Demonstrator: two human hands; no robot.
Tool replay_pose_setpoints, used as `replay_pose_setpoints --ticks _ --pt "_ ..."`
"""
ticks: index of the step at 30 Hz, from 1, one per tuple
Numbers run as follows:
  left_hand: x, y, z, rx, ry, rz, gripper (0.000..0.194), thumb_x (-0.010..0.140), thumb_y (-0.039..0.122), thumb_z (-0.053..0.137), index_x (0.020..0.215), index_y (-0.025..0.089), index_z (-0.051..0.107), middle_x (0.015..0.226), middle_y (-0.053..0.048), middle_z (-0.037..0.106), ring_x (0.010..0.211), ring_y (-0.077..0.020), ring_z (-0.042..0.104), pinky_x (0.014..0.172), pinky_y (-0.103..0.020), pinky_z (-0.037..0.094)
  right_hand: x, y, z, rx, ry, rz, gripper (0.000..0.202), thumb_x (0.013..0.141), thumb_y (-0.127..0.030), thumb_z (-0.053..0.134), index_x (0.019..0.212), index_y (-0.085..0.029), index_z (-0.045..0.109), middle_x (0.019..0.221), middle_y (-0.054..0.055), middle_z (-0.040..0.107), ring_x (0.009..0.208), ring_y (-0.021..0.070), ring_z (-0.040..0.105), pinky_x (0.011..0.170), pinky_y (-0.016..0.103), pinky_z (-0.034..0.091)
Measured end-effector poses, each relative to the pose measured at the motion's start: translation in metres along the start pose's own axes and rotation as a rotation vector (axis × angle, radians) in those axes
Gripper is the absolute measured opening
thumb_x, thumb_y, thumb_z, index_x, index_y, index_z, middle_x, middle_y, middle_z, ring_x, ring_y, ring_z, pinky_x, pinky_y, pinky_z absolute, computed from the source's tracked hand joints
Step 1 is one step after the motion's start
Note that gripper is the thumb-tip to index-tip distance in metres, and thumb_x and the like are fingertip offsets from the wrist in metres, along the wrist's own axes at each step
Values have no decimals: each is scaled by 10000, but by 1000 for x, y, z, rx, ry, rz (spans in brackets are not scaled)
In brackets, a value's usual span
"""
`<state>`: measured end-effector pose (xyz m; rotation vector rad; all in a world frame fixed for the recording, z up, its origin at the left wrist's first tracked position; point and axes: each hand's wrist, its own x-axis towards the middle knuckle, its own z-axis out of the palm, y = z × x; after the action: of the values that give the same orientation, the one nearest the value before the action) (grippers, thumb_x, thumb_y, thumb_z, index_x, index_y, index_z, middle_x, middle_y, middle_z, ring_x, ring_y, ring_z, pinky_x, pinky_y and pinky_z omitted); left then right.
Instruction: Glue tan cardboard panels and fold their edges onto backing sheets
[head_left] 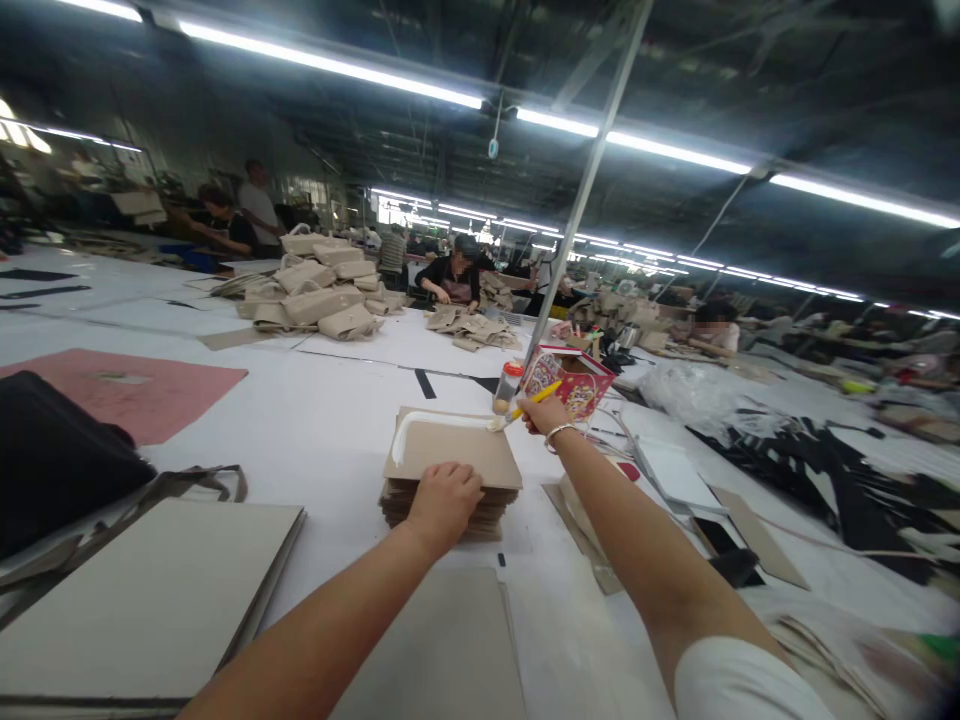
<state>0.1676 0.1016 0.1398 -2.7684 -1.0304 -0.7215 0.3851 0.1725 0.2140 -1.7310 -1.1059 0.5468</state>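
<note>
A stack of tan panels point(457, 450) stands on the white table, with a band of white paste along the left and far edges of its top piece. My right hand point(544, 412) is closed on a yellow-handled brush point(536, 400), whose bristles touch the top panel near its far right corner. At the stack's near edge rests my left hand point(446, 500), its fingers bent over the top panel and close together, with nothing visibly gripped between them. A jar with a red lid point(508, 388) stands just behind the brush.
A red patterned box point(574, 385) is beside the jar, near a slanted metal pole. Large pale panels point(150, 590) lie at left, more point(442, 640) in front. Black pieces point(825, 490) spread at right. Beyond a bag pile point(322, 285), a person point(456, 275) works.
</note>
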Motion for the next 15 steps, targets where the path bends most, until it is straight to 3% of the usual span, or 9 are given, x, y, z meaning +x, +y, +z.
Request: replay_pose_setpoints --ticks 6,11,15 --pt "16 -4 -19 99 -127 -83 186 789 320 589 899 171 612 999 -91 600 951 -262 516 757 -377 440 -28 0 -11 -71 28 -40 208 687 -280 640 550 -145 559 433 18 564 353 92 515 338 173 427" --pt "27 -6 -23 158 -211 -44 211 777 290 573 919 141 619 951 -116 606 952 -268 525 777 -368 453 -89 15 -30 -84 -48 -92 195 721 -307 595 601 -154 585 459 0 571 337 88 509 326 169 406" --pt "32 -8 -27 156 -245 -23 268 754 321 589 937 126 615 964 -131 597 932 -270 548 758 -356 456 -130 18 -49 -25 -7 -141 228 745 -368 574 660 -157 594 471 -19 558 348 78 511 344 155 405"
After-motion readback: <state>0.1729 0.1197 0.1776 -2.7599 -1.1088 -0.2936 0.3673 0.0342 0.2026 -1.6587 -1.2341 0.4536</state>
